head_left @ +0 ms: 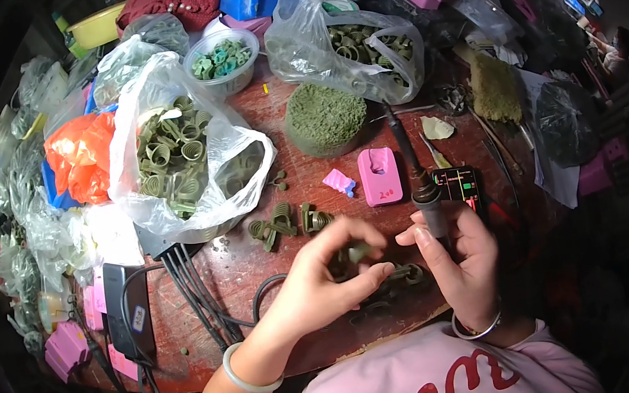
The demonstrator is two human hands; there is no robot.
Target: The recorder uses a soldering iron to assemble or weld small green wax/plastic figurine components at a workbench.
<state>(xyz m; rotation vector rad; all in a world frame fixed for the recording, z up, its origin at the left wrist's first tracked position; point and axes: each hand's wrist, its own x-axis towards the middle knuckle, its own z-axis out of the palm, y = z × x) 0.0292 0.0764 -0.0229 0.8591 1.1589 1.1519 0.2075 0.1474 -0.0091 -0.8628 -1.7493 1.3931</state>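
Note:
My right hand is closed round the grey handle of a soldering iron, whose dark shaft points away from me. Left of it, my left hand curves over the table with thumb and forefinger apart. In that gap shows a blurred green piece; whether the hidden fingers touch it, I cannot tell. Several green coiled pieces lie beneath and between my hands. Beyond my left hand sit more green coiled pieces. A pink block with a hollow stands just past my hands.
An open plastic bag of green coils stands at left, another bag farther back. Between them are a tub of green bits and a rough green mound. Dark cables cross the left side. A lit device lies right.

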